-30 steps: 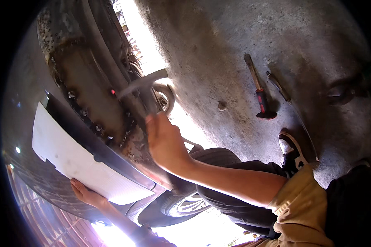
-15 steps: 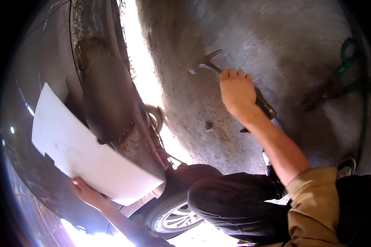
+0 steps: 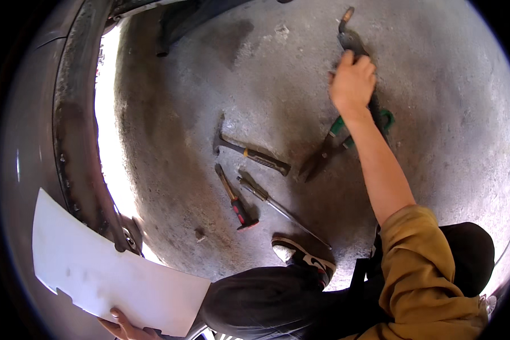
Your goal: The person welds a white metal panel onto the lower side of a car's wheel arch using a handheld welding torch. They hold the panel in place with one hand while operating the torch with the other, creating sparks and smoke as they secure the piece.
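My left hand (image 3: 129, 328) grips the lower edge of a white curved panel (image 3: 119, 277), thumb on its face; the fingers behind are hidden. The panel leans against the grey car body (image 3: 25, 147). On the floor at the far right, my right hand (image 3: 352, 85) is closed over the black handle of a welding torch (image 3: 352, 41) with a copper-coloured tip. Green-handled shears (image 3: 327, 148) lie just below that hand, blades towards the left. A hammer (image 3: 255, 157) lies on the concrete between the car and the shears.
A chisel with a red and black grip (image 3: 237, 207) and a long metal rod tool (image 3: 283, 212) lie near my shoe (image 3: 300, 255). Along the car's side runs a rusty sill (image 3: 76, 141). Dark cloth or a trouser leg (image 3: 192, 22) shows at the top.
My right hand has let go of the hammer, now on the floor, and moved away to the welding torch. The view has shifted right; my left hand still holds the white panel.
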`<state>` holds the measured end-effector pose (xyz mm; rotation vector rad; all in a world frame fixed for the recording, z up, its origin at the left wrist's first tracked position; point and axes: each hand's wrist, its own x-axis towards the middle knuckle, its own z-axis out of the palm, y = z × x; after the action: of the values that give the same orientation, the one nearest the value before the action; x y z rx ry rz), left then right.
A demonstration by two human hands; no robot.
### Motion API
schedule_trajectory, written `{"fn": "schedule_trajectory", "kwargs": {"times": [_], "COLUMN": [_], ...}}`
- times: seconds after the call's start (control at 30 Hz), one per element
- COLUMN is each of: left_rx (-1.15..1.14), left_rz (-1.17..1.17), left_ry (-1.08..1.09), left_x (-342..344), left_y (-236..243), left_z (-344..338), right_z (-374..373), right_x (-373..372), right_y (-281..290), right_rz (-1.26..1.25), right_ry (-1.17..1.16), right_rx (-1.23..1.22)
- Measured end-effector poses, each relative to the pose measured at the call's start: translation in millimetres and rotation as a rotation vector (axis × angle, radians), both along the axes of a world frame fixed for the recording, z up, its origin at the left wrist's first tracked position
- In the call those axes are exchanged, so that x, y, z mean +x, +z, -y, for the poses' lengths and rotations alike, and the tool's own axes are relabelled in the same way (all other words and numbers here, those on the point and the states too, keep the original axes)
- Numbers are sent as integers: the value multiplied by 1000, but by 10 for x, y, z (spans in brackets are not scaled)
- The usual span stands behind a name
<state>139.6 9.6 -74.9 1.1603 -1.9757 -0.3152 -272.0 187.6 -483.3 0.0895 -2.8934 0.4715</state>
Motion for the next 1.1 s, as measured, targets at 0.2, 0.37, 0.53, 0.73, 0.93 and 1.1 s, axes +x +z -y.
{"fn": "schedule_trajectory", "kwargs": {"times": [0.2,0.37,0.53,0.73,0.93,1.1], "left_rx": [154,139,-163,-178,-188,-242], "left_rz": [-121,-135,96,154,262,231], "left_ry": [-59,-92,33,39,36,117], "left_x": [243,36,-108,-547,-608,-561], "left_y": [96,77,536,750,788,866], "left_z": [-332,-342,-116,-153,-202,-226], "right_z": [-249,-407,998,1305,1539,1608], "right_x": [-557,-1004,639,1755,2350,2370], "right_y": [-386,-486,1565,1884,1808,1867], "right_rz": [186,131,1323,1992,2298,2324], "right_ry": [-12,247,752,535,562,706], "right_rx": [-81,-289,-1433,-2045,-2106,-2110]}}
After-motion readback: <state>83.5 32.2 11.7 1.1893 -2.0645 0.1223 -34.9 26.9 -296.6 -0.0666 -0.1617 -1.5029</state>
